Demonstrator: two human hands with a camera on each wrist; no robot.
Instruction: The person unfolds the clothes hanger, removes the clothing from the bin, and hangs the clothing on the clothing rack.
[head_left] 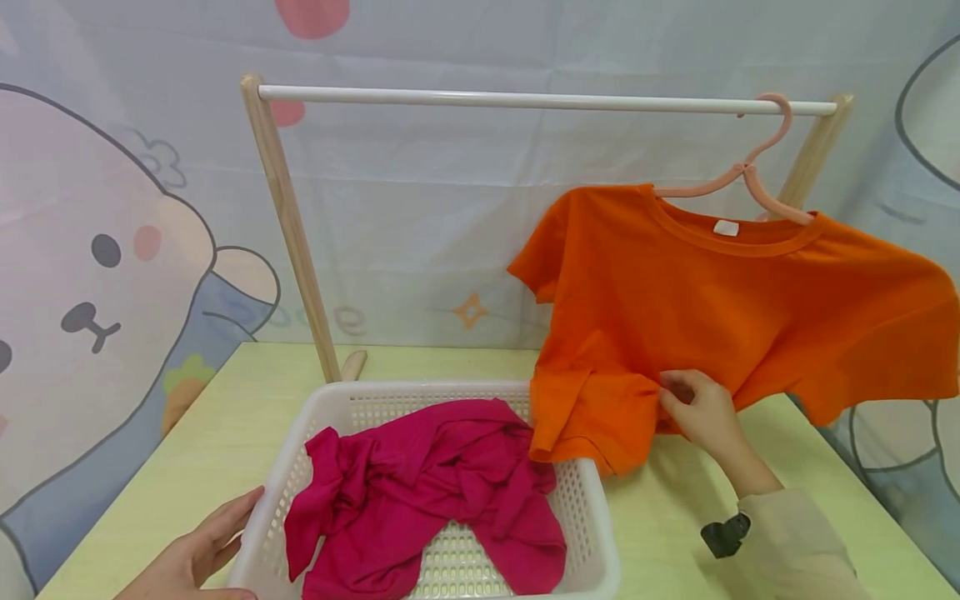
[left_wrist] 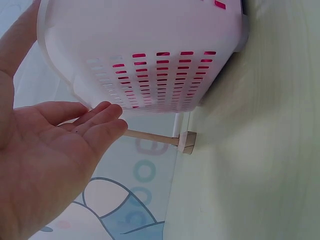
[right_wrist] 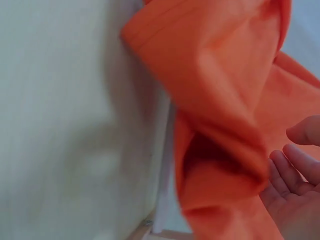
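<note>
An orange T-shirt (head_left: pixel 697 308) hangs from a pink hanger (head_left: pixel 757 179) at the rack's right end. Its lower left part is bunched, and one fold droops over the right rim of a white plastic basket (head_left: pixel 592 517). My right hand (head_left: pixel 701 412) is at the bunched hem. In the right wrist view its fingertips (right_wrist: pixel 280 160) meet the orange cloth, with thumb and fingers apart. My left hand (head_left: pixel 198 550) rests its fingers against the basket's left side, thumb spread away. Inside the basket lies a crumpled magenta garment (head_left: pixel 442 483).
A clothes rack with a white rod (head_left: pixel 480 98) and wooden legs (head_left: pixel 292 225) stands behind the basket on a pale wooden table (head_left: pixel 195 450). Behind it hangs a cartoon-printed cloth (head_left: pixel 420 233). A small black object (head_left: pixel 725 535) sits at the right sleeve cuff.
</note>
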